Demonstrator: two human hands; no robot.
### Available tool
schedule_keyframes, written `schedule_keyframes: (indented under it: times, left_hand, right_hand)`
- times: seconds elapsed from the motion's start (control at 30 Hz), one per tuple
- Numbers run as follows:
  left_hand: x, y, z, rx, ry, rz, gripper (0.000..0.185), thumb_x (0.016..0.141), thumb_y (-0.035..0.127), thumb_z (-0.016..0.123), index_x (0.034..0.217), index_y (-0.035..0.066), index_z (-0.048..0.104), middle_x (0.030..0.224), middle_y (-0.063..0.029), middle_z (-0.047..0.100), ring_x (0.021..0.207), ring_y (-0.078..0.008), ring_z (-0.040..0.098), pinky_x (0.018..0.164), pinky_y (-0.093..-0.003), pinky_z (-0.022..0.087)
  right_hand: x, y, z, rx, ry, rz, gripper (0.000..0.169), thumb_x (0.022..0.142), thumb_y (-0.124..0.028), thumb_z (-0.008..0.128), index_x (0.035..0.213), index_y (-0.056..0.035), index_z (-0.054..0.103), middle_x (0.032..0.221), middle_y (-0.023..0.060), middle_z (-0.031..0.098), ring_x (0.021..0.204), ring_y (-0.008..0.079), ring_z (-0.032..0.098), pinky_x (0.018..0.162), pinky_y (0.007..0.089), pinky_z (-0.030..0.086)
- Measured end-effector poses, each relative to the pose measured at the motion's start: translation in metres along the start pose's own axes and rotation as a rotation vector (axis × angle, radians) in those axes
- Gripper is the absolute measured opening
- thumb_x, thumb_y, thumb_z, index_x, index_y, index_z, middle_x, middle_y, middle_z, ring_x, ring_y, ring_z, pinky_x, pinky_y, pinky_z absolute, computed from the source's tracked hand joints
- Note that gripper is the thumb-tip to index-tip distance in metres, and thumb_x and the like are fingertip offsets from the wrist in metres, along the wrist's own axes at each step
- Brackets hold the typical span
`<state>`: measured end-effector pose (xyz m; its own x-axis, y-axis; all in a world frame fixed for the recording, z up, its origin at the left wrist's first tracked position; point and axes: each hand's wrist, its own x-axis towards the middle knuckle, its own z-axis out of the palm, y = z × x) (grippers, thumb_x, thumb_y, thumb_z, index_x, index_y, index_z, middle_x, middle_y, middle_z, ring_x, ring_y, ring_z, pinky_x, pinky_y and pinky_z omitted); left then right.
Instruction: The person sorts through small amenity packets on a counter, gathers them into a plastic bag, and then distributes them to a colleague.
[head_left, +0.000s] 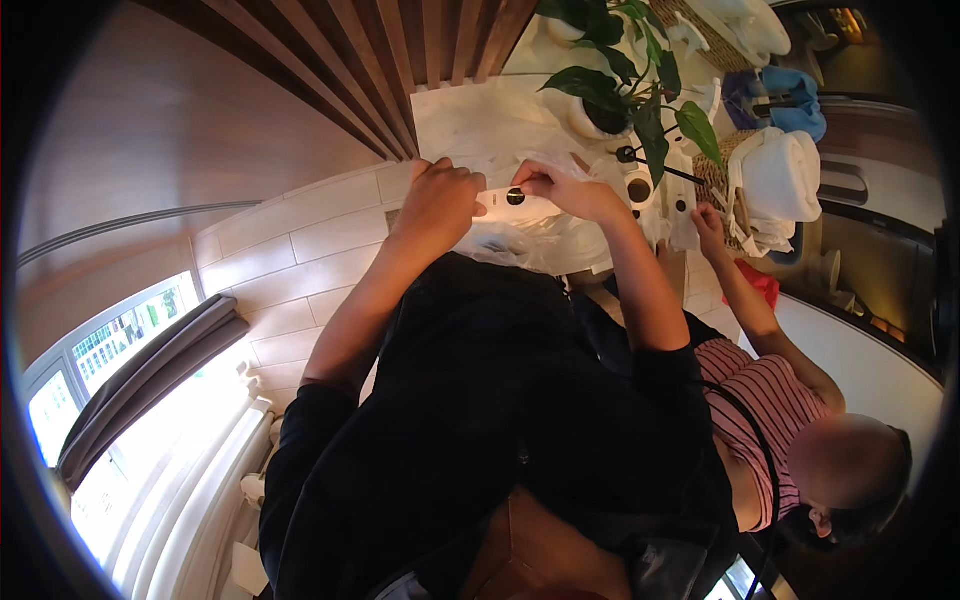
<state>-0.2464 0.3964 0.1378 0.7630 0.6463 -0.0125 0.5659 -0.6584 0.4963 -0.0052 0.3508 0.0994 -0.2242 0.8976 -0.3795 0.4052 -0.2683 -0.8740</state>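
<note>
Stretched between my two hands is a white strip (495, 200), perhaps paper or a flat packet, with a dark round mark (516, 196) on it. My left hand (444, 201) grips its left end, thumb on the near side and fingers curled. My right hand (571, 193) pinches the strip beside the dark mark, and the fingertips hide part of its edge. Clear plastic bags (510, 244) lie crumpled under and around the strip on a white table (457, 120). A loose piece of clear film rises behind my right hand.
A leafy plant in a white pot (589, 124) overhangs the table's right side. Near it stand a small round container (639, 189) and a wicker basket with white towels (776, 176). At right a seated person's hand (706, 229) holds a similar white piece (681, 214). Wooden slats (420, 45) border the far side.
</note>
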Motion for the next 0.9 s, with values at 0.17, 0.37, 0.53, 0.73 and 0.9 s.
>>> schedule_keyframes:
  times: [0.17, 0.37, 0.53, 0.73, 0.9]
  left_hand:
    - [-0.004, 0.005, 0.007, -0.031, -0.155, 0.026, 0.015, 0.076, 0.022, 0.076, 0.081, 0.009, 0.070, 0.077, -0.0081, 0.068, 0.087, -0.0256, 0.063, 0.083, -0.0407, 0.042]
    - [-0.013, 0.014, 0.019, -0.024, -0.224, 0.039, 0.016, 0.079, 0.019, 0.075, 0.086, 0.007, 0.067, 0.083, -0.0110, 0.067, 0.091, -0.0297, 0.061, 0.083, -0.0415, 0.043]
    - [-0.012, 0.023, 0.015, -0.090, -0.070, 0.103, 0.019, 0.080, 0.015, 0.072, 0.094, 0.006, 0.065, 0.089, -0.0134, 0.065, 0.091, -0.0335, 0.060, 0.084, -0.0433, 0.044]
    - [-0.006, 0.031, -0.017, -0.387, -0.117, -0.063, 0.020, 0.081, 0.009, 0.069, 0.094, 0.004, 0.054, 0.090, -0.0157, 0.064, 0.090, -0.0356, 0.062, 0.078, -0.0431, 0.047]
    - [0.003, 0.039, -0.024, -0.585, -0.258, -0.100, 0.025, 0.079, 0.003, 0.070, 0.096, 0.005, 0.052, 0.092, -0.0154, 0.064, 0.092, -0.0338, 0.064, 0.079, -0.0396, 0.048]
  right_hand:
    - [-0.003, 0.007, -0.003, -0.109, -0.336, 0.056, 0.012, 0.093, -0.014, 0.065, 0.100, -0.0038, 0.065, 0.089, 0.0005, 0.062, 0.089, 0.0114, 0.056, 0.083, 0.0283, 0.045]
    - [-0.006, -0.010, -0.005, -0.342, 0.039, 0.139, 0.026, 0.097, -0.028, 0.059, 0.098, -0.0030, 0.066, 0.087, 0.0057, 0.063, 0.087, 0.0128, 0.058, 0.076, 0.0290, 0.047]
    - [-0.004, 0.001, 0.007, -0.051, -0.031, -0.041, 0.036, 0.098, -0.038, 0.057, 0.102, -0.0029, 0.066, 0.090, 0.0095, 0.063, 0.084, 0.0170, 0.059, 0.075, 0.0340, 0.048]
    - [-0.051, -0.061, 0.019, -0.381, 0.008, -0.077, 0.027, 0.089, -0.033, 0.066, 0.100, -0.0090, 0.065, 0.101, 0.0107, 0.064, 0.098, 0.0287, 0.063, 0.081, 0.0392, 0.049]
    - [-0.066, -0.052, 0.039, -0.618, 0.336, -0.391, 0.024, 0.076, -0.016, 0.072, 0.097, -0.0086, 0.064, 0.093, 0.0093, 0.060, 0.094, 0.0296, 0.061, 0.080, 0.0409, 0.049]
